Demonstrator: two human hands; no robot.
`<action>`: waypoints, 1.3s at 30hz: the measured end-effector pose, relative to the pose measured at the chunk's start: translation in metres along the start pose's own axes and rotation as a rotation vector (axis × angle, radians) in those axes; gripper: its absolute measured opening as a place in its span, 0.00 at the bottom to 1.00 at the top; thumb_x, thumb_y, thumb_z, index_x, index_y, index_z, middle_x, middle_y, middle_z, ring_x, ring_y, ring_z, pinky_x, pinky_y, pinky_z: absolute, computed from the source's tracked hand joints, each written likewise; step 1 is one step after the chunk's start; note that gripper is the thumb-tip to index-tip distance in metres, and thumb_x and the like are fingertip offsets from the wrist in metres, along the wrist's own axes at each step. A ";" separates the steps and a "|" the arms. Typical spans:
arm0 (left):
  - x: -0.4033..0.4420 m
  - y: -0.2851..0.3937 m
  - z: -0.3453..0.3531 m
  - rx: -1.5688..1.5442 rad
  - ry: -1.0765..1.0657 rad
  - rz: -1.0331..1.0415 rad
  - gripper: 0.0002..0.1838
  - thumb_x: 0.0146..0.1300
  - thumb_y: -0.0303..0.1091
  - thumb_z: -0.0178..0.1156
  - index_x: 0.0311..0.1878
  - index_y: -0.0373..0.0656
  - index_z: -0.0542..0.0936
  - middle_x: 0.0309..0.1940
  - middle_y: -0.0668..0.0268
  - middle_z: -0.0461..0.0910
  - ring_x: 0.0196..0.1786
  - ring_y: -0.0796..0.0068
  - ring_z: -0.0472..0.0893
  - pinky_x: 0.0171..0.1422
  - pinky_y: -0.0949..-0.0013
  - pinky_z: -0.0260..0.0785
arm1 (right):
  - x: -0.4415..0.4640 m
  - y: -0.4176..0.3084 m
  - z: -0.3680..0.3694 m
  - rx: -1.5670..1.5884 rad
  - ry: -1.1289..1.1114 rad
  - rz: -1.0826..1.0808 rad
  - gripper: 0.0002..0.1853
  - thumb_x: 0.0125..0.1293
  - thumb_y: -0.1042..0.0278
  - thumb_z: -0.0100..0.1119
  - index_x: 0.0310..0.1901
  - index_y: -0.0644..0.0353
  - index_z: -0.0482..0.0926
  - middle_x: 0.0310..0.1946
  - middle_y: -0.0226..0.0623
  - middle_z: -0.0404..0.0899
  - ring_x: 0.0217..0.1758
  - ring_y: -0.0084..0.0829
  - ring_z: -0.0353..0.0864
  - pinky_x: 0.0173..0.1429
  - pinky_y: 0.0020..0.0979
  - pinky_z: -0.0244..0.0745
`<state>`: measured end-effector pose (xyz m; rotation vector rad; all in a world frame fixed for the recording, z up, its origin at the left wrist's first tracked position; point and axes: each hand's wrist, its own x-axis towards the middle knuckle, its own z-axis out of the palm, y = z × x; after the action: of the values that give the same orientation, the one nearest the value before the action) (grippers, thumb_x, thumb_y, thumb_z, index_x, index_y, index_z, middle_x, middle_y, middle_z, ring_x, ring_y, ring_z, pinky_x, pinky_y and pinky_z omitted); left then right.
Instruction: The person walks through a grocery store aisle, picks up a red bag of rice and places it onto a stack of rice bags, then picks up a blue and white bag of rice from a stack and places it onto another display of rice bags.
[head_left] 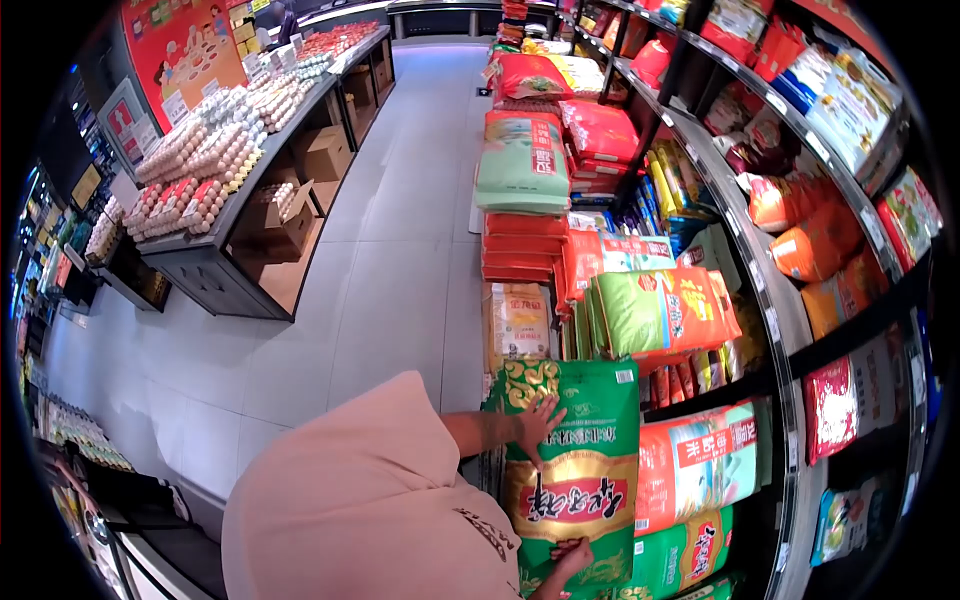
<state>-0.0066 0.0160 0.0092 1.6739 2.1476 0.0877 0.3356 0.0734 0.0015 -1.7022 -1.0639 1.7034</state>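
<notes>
A big green rice bag [582,402] with gold scrollwork and a gold-and-red label lies flat on top of a stack at the lower middle. Near its upper left part, my left hand [540,428] rests with fingers spread on the bag. Lower down, my right hand [572,557] touches the printed face below the label, its fingers stretched out. Neither hand is wrapped round the bag. Just right of it sits a red-and-pale-green rice bag [700,462], with another green bag [680,556] below that.
Light green bags [650,312] and mint-and-red bags [522,165] are stacked beyond. Shelves [745,245] full of bags line the right. Across the grey tiled aisle [390,270], a counter [225,265] carries many egg trays [200,165], with cardboard boxes [325,152] underneath.
</notes>
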 end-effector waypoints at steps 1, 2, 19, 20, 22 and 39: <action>0.000 -0.009 0.006 -0.003 0.060 0.047 0.76 0.26 0.81 0.55 0.68 0.33 0.35 0.67 0.34 0.31 0.70 0.39 0.34 0.68 0.40 0.27 | 0.001 0.000 0.003 -0.026 0.042 0.025 0.22 0.66 0.55 0.43 0.18 0.61 0.65 0.09 0.43 0.69 0.02 0.31 0.60 0.05 0.29 0.53; 0.000 -0.018 0.012 -0.010 0.133 0.092 0.75 0.27 0.83 0.52 0.69 0.35 0.36 0.67 0.34 0.32 0.71 0.39 0.35 0.68 0.40 0.27 | 0.001 0.001 0.005 -0.053 0.066 0.001 0.23 0.66 0.53 0.42 0.17 0.61 0.65 0.08 0.43 0.69 0.02 0.32 0.60 0.05 0.29 0.52; 0.040 -0.114 -0.003 -0.158 0.176 -0.110 0.45 0.57 0.69 0.41 0.70 0.49 0.49 0.69 0.50 0.45 0.71 0.47 0.46 0.67 0.38 0.38 | 0.050 0.053 -0.046 0.158 -0.146 0.146 0.29 0.59 0.30 0.40 0.24 0.51 0.69 0.14 0.26 0.63 0.17 0.25 0.61 0.20 0.28 0.57; 0.047 -0.121 0.002 -0.181 0.196 -0.191 0.45 0.57 0.69 0.40 0.70 0.49 0.49 0.69 0.49 0.45 0.70 0.45 0.46 0.67 0.37 0.38 | 0.051 0.045 -0.051 0.361 -0.289 0.348 0.29 0.60 0.31 0.39 0.18 0.48 0.63 0.12 0.25 0.58 0.16 0.23 0.56 0.19 0.27 0.52; 0.056 -0.132 -0.001 -0.323 0.123 -0.321 0.45 0.57 0.70 0.39 0.70 0.48 0.49 0.67 0.44 0.48 0.69 0.42 0.48 0.67 0.37 0.39 | 0.043 0.039 -0.044 0.345 -0.213 0.340 0.28 0.61 0.32 0.39 0.16 0.46 0.58 0.13 0.23 0.55 0.17 0.22 0.53 0.20 0.27 0.49; 0.068 -0.116 -0.011 -0.387 0.489 -0.412 0.24 0.57 0.51 0.50 0.50 0.44 0.73 0.38 0.55 0.77 0.40 0.52 0.76 0.46 0.55 0.68 | 0.025 0.039 -0.031 0.189 -0.020 0.235 0.30 0.65 0.36 0.36 0.25 0.57 0.70 0.15 0.36 0.71 0.14 0.33 0.68 0.19 0.31 0.67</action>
<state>-0.1295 0.0505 -0.0341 1.0404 2.5658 0.8057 0.3711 0.0765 -0.0419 -1.7450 -0.7067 1.9017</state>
